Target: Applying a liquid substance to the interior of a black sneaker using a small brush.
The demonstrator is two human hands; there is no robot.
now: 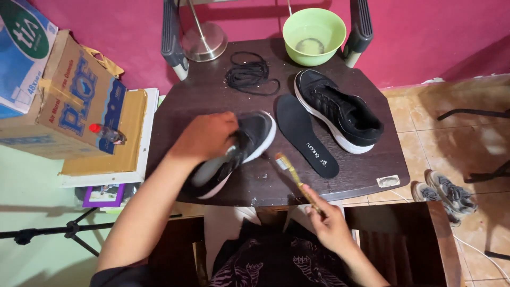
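Observation:
My left hand (206, 137) grips a black sneaker with a white sole (254, 135), holding it tilted on the dark wooden table (372, 170). My right hand (332, 226) holds a small wooden-handled brush (295, 178) at the table's front edge, its bristles pointing toward the held shoe but apart from it. A black insole (305, 135) lies flat just right of that shoe. The second black sneaker (340, 109) rests upright further right. A bundle of black laces (249, 74) lies at the back.
A green bowl (313, 29) with liquid sits at the table's back edge beside a metal lamp base (204, 40). Cardboard boxes (69, 101) and a small bottle (106, 133) stand on the left. A grey pair of shoes (443, 194) lies on the tiled floor.

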